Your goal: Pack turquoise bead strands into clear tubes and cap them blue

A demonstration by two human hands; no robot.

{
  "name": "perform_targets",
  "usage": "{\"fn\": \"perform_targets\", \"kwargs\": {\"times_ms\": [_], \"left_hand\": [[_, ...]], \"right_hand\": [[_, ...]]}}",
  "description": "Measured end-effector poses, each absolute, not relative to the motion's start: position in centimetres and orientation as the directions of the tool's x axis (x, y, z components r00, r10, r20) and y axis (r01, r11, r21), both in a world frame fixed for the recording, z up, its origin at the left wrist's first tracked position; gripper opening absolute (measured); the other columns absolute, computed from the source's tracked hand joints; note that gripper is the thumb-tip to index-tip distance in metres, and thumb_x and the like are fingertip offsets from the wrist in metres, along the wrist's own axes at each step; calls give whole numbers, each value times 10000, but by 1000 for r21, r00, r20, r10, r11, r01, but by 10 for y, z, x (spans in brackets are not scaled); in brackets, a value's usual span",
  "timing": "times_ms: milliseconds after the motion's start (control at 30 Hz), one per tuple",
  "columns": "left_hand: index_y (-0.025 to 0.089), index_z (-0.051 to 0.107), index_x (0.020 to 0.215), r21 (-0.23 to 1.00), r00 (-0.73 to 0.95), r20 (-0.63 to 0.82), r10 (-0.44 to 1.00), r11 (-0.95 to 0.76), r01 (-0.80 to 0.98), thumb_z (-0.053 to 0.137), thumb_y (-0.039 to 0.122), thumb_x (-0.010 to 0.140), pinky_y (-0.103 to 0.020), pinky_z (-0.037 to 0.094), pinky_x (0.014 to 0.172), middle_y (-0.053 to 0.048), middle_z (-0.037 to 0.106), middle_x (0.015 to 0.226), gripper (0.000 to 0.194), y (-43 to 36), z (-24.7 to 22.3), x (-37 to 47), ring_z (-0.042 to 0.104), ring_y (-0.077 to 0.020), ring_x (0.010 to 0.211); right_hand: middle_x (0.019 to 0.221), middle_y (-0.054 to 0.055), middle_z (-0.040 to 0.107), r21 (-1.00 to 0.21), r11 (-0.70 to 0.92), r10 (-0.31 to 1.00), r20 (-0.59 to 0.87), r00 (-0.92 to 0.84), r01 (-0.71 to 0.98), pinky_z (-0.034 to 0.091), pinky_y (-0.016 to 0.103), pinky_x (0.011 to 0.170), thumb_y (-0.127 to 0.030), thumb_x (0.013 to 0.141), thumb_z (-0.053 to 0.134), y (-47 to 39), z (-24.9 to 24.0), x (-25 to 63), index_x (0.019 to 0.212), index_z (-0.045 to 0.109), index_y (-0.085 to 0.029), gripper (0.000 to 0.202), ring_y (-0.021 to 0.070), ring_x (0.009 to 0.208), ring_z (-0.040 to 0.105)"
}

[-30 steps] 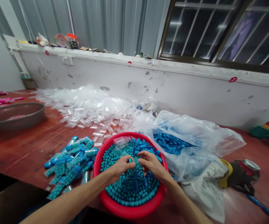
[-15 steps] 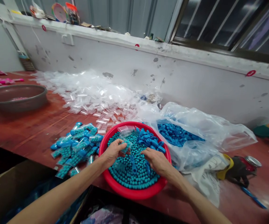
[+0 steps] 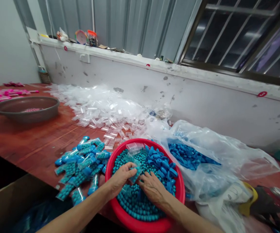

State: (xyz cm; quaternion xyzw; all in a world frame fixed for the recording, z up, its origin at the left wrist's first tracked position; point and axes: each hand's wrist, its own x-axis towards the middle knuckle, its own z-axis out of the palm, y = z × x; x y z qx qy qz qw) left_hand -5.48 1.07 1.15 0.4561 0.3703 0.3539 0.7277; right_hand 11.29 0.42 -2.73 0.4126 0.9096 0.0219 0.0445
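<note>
Over a red basin [image 3: 182, 191] of teal beads [image 3: 137, 212], my left hand [image 3: 122, 178] is closed around a small clear plastic tube [image 3: 136, 174] with teal beads inside. Close beside its lower end is my right hand [image 3: 153, 187], fingers bent down at the beads; the fingertips are partly hidden, and what they grip I cannot make out. Blue plastic caps [image 3: 159, 161] lie heaped on the beads at the basin's right. Another clear tube [image 3: 134, 148] rests at the basin's far side.
Left of the basin lie bead-filled tubes with blue ends [image 3: 81, 161]. Behind it spreads a heap of clear empty tubes [image 3: 106, 103]. An open plastic bag [image 3: 237, 152] of blue parts stands right. A grey basin [image 3: 28, 113] sits far left; a cardboard box [image 3: 6, 197] is below the table edge.
My right hand has moved left, closer to the tube in my left hand. The left hand keeps its hold on the tube. The view has tilted upward a little.
</note>
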Motion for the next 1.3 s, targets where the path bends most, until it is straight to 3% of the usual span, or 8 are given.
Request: {"fn": "perform_targets", "kwargs": {"times_ms": [233,333,467,533,633,833,1167,1300], "left_hand": [[156,468,779,952,403,-183,897,264,-154,613,397,649,-186,308,503,32,550,627,310,14,2,-52,502,-78,560],[166,429,810,943,452,-210,867,302,-142,564,446,678,-191,312,472,3,591,634,337,9,5,-51,558,-112,554],[173,406,844,925,442,-277,853,361,-117,536,457,682,-182,314,403,14,574,649,353,2,6,-44,558,-112,484],[174,411,871,924,433,-280,857,363,-121,532,441,683,-177,328,383,27,553,654,348,-1,4,-41,552,-106,472],[171,425,886,942,424,-238,874,314,-117,521,413,692,-170,353,373,39,530,649,324,-5,3,-38,535,-88,458],[167,415,955,971,420,-181,889,230,-67,487,355,720,-167,371,350,42,527,634,309,-6,2,-37,510,-80,423],[154,337,1110,962,433,-171,885,245,-119,515,384,700,-147,337,316,54,501,597,503,-7,-4,-31,493,-70,384],[138,344,1111,964,423,-176,889,243,-110,522,412,695,-144,314,307,41,507,602,528,-7,-3,-31,487,-69,382]], "right_hand": [[885,110,619,-11,561,828,0,-561,828,421,351,750,-68,759,432,-13,-18,126,840,568,-146,177,235,843,561],[716,60,614,-260,357,931,18,-366,897,415,258,581,-112,802,366,-7,1,131,914,517,-146,191,177,631,569],[888,61,601,-654,262,964,149,-218,709,410,266,738,-177,850,333,-4,25,124,1135,435,-168,302,169,837,560],[920,47,584,-758,282,954,156,-257,587,400,276,786,-237,869,329,-7,28,119,1136,469,-199,304,165,875,540],[765,11,566,-850,210,963,94,-253,483,428,258,678,-308,880,319,-12,22,117,1094,528,-217,312,146,709,533],[640,-14,508,-959,56,984,6,-175,279,396,211,465,-332,826,428,-13,10,118,1037,576,-185,297,121,546,488],[714,20,619,-912,185,981,149,-125,366,460,252,616,-314,795,499,-19,17,119,933,658,-185,247,156,664,555],[848,37,641,-873,218,976,193,-101,436,484,298,697,-234,785,500,-19,14,125,1071,585,-199,301,179,759,586]]}}
